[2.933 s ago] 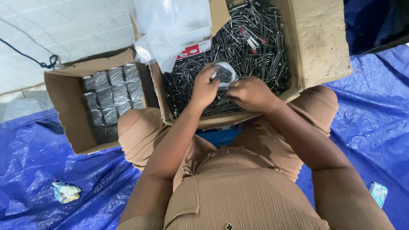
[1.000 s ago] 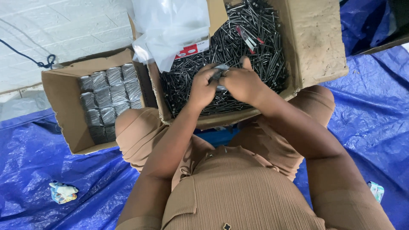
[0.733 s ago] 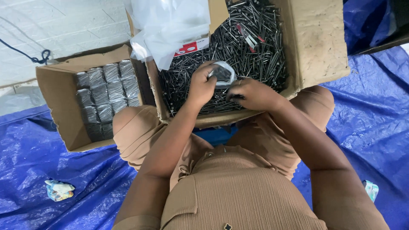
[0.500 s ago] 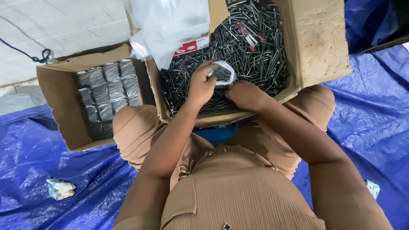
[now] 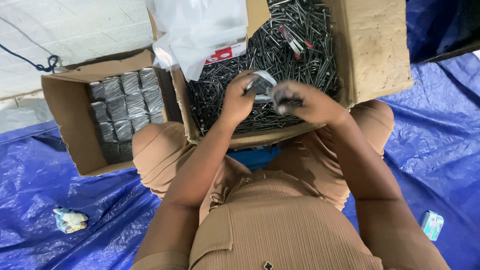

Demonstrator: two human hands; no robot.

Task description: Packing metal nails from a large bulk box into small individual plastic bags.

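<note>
The left hand (image 5: pixel 239 102) pinches a small clear bag (image 5: pixel 261 82) open over the nail box (image 5: pixel 372 55) at 12 o'clock — the right hand (image 5: pixel 302 102), fingers clenched on nails, feeds it.

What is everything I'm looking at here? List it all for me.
large cardboard box: one, brown, top centre, resting against the knees
loose nails: too many to count, dark grey, filling the large box
small clear bag: one, held over the nails
white plastic sheet: one, draped over the large box's left corner
smaller cardboard box: one, brown, on the left
packed bundles: about a dozen, silvery grey, in rows inside the smaller box
tarpaulin: one, blue, covering the floor
crumpled scrap: one, pale, lower left on the tarpaulin
small packet: one, light blue, lower right
left hand: holds the bag
right hand: blurred, at the bag's opening
</note>
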